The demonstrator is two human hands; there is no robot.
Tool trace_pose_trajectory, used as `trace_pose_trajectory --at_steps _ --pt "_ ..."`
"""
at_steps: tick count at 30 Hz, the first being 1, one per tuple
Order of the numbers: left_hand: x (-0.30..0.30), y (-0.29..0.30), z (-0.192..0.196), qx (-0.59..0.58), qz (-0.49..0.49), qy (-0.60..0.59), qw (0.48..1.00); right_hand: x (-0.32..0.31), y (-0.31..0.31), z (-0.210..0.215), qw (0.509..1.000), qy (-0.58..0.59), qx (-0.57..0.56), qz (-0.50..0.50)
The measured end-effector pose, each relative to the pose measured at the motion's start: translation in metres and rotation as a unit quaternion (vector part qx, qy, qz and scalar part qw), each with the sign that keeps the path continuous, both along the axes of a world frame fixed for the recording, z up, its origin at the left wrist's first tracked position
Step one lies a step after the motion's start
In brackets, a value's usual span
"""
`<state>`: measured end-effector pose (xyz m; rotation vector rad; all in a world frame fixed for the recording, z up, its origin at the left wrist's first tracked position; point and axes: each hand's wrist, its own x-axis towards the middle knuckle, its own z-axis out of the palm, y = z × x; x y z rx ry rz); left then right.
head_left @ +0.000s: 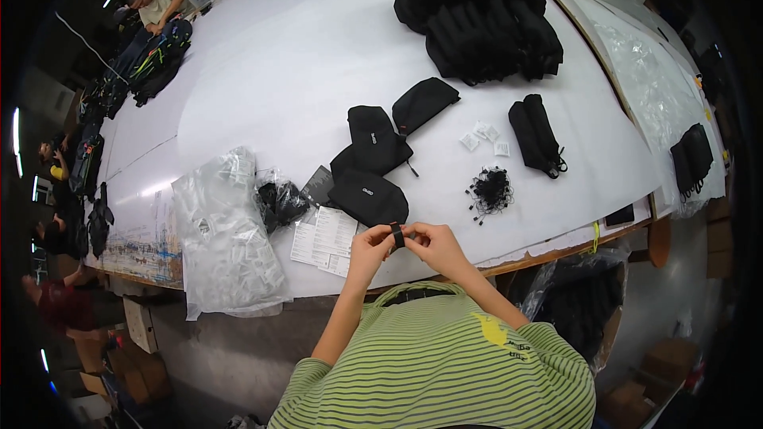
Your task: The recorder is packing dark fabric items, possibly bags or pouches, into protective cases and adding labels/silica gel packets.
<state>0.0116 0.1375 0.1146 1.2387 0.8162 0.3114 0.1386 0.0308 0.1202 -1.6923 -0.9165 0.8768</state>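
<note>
- Left hand (370,245): fingers pinched on one end of a small black strap piece (396,234), held just above the near table edge (556,250)
- Right hand (433,242): fingertips closed on the other end of the same piece
- Black pouches (369,183): three, overlapping, just beyond the hands
- Printed paper slips (324,238): beside the left hand
- Clear plastic bag of small white packets (226,238): further left
- Heap of black cord loops (489,189): beyond the right hand

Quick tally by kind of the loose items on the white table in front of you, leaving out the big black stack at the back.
Black pouches: 4
Rolled black item: 1
Small white packets: 4
Tangle of black cords: 1
Clear plastic bags: 2
Printed sheets: 2
Small black piece held by left hand and right hand: 1
Total: 15
</note>
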Motion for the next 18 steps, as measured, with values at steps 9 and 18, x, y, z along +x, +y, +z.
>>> trace_pose_trajectory --at_steps 9,18 --pt "0.002 -0.016 0.015 0.186 0.195 -0.053 0.962 0.016 -0.005 -0.006 0.966 0.229 0.105 -0.050" --pt "-0.003 -0.014 0.026 0.061 0.053 -0.121 0.989 0.020 -0.008 0.016 0.945 0.298 0.107 -0.079"
